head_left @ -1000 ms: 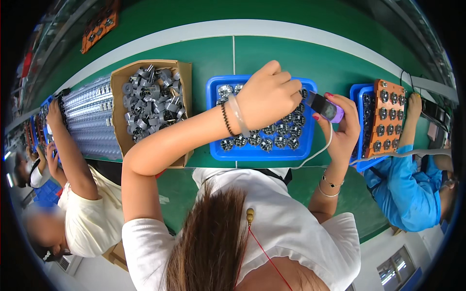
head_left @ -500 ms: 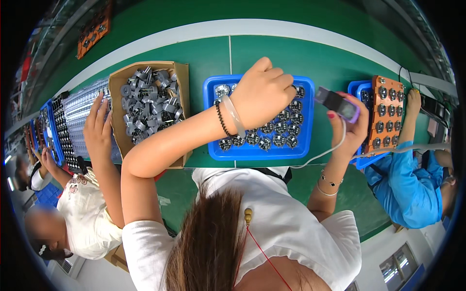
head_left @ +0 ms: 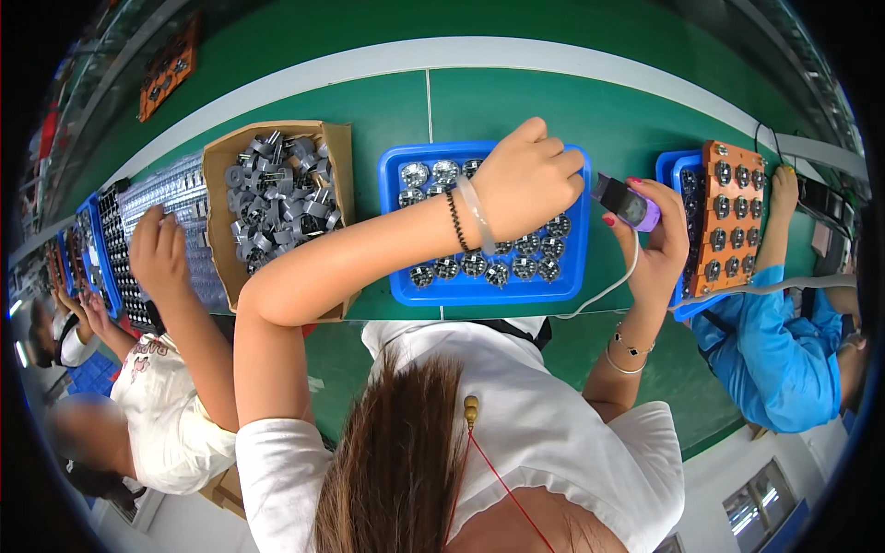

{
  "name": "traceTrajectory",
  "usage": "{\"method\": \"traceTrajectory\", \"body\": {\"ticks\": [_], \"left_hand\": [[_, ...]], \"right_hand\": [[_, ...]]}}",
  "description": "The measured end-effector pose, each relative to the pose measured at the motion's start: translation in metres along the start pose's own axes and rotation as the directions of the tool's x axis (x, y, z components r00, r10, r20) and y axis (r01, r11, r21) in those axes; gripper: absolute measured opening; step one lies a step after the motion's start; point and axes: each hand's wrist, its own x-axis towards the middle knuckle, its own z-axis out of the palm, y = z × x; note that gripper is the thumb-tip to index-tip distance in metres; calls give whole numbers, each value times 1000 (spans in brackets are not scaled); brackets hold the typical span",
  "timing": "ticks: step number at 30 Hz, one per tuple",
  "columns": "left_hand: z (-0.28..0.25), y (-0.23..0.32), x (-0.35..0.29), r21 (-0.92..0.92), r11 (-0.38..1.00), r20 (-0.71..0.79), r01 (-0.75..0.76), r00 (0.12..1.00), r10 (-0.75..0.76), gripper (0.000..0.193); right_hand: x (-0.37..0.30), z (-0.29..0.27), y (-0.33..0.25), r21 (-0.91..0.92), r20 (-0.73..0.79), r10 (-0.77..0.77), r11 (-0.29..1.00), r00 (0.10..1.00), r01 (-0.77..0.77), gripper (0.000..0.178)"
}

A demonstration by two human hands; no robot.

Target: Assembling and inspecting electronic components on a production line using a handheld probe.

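Note:
My left hand [head_left: 525,180] is closed above the blue tray [head_left: 387,226], knuckles up. Whatever its fingers may hold is hidden beneath them. Small round metallic parts [head_left: 498,274], dark and silver, fill much of that tray. To the right of the tray, my right hand [head_left: 666,241] grips a purple-and-black handheld device [head_left: 632,206] with a pale cable running down from it. The device's dark end points left, close to the fingertips of my left hand; a small gap shows between them.
Left of the tray stands a cardboard box [head_left: 341,175] of grey plug-like parts. Clear plastic trays [head_left: 166,198] lie farther left, beside a co-worker's hand [head_left: 159,253]. At right, an orange board [head_left: 714,221] with round parts rests on blue trays, near another person's arm [head_left: 779,217].
My left hand has moved right and slightly down, toward the device. The device has shifted slightly left in my right hand. The co-worker's hand at left has moved left, its fingers now curled.

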Motion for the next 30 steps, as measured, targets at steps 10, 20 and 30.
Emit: {"method": "traceTrajectory", "body": {"ticks": [10, 20, 30], "left_hand": [[-7, 1, -4, -93, 996, -101, -4, 995, -5, 14], [5, -7, -4, -10, 999, 61, 43, 997, -43, 13], [-2, 11, -11, -37, 999, 95, -40, 995, 43, 17]], "right_hand": [[1, 1, -2, 22, 77, -7, 1000, 997, 5, 44], [-11, -12, 9, 273, -208, 86, 962, 974, -27, 47], [-10, -11, -8, -19, 102, 18, 1000, 995, -17, 44]]}}
